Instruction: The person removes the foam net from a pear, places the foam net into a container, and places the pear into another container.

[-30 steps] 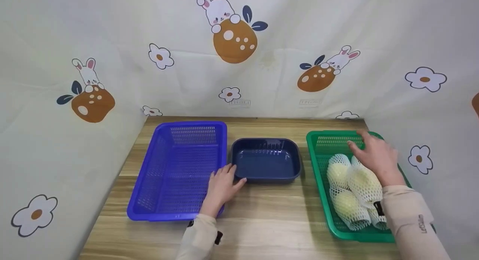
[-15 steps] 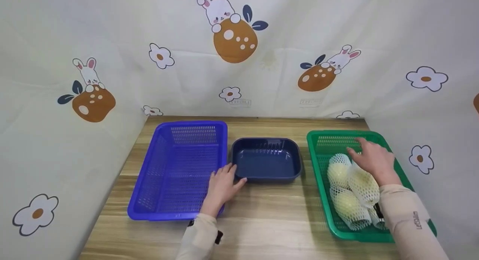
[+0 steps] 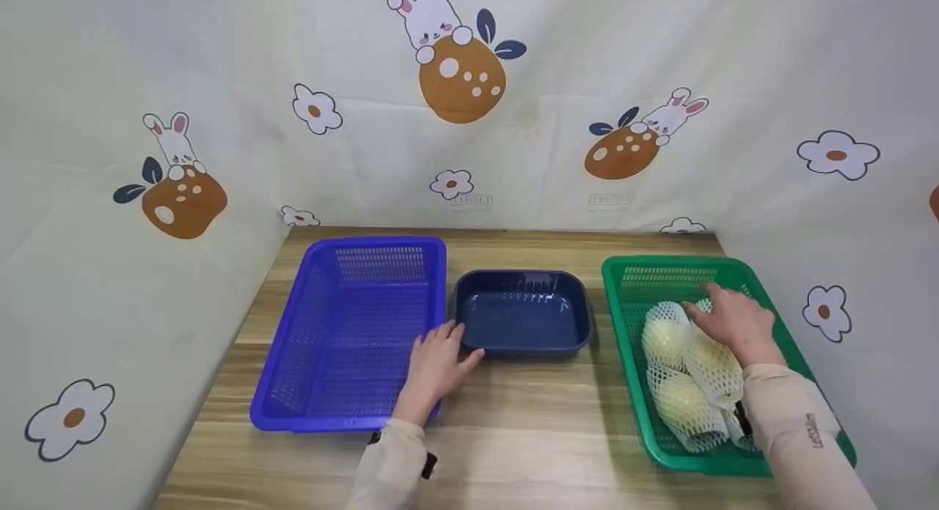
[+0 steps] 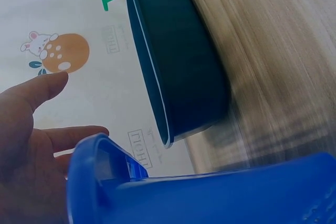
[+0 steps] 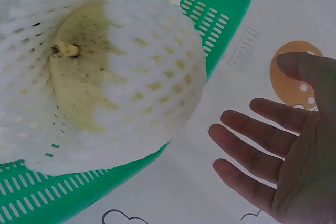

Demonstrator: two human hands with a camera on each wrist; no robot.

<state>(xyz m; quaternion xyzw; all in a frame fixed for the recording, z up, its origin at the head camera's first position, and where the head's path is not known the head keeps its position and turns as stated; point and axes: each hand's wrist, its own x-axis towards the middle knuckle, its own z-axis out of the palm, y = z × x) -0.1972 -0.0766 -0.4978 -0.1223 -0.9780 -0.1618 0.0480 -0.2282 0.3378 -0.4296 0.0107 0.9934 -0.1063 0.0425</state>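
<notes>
Several pale yellow fruits that look like pears [image 3: 664,343], each in a white foam net, lie in a green plastic basket [image 3: 629,392] on the right. My right hand [image 3: 736,321] hovers over them with fingers spread and nothing held. In the right wrist view one netted pear [image 5: 79,87] shows its short stem, apart from the fingers. My left hand [image 3: 434,362] lies across the right rim of the blue-violet basket [image 3: 434,275], its fingertips at the left corner of a dark blue dish [image 3: 524,321]. Its fingers are loose and hold nothing.
All three containers stand side by side on a wood-grain table [image 3: 528,436]. The blue-violet basket and the dish have nothing in them. A pale curtain [image 3: 528,158] printed with rabbits and flowers encloses the table at the back and sides.
My right hand has come down slightly and nearer to the pears inside the green basket. My left hand and the containers stay where they were.
</notes>
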